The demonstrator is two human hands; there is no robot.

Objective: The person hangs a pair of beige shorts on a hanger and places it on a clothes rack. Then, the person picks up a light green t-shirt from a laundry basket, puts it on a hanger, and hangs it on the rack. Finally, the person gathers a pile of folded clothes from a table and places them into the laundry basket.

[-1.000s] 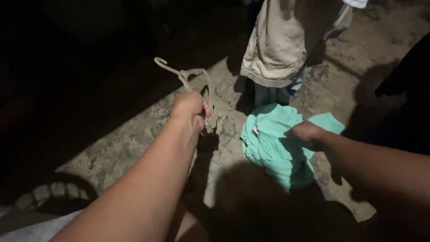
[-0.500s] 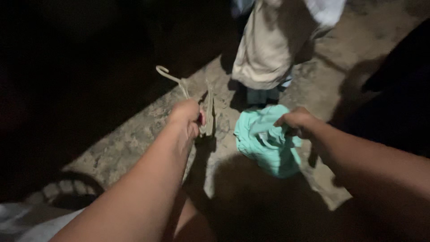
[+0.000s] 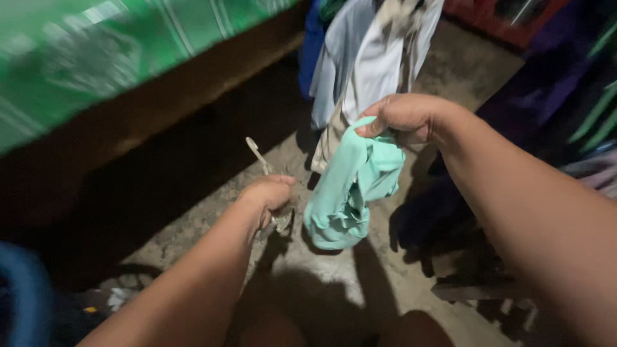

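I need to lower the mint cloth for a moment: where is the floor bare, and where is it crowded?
Bare concrete floor lies just below the mint cloth, between the left hand with its hanger and the dark clutter at right. Behind, hanging pale garments crowd the space; the left is in deep shadow, unreadable.

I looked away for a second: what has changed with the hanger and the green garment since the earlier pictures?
The right hand has lifted the mint-green garment up off the concrete floor; it now hangs from the fingers in front of the hanging clothes. The view has tilted up, bringing in a green striped surface. The left hand still grips the plastic hanger, held lower.
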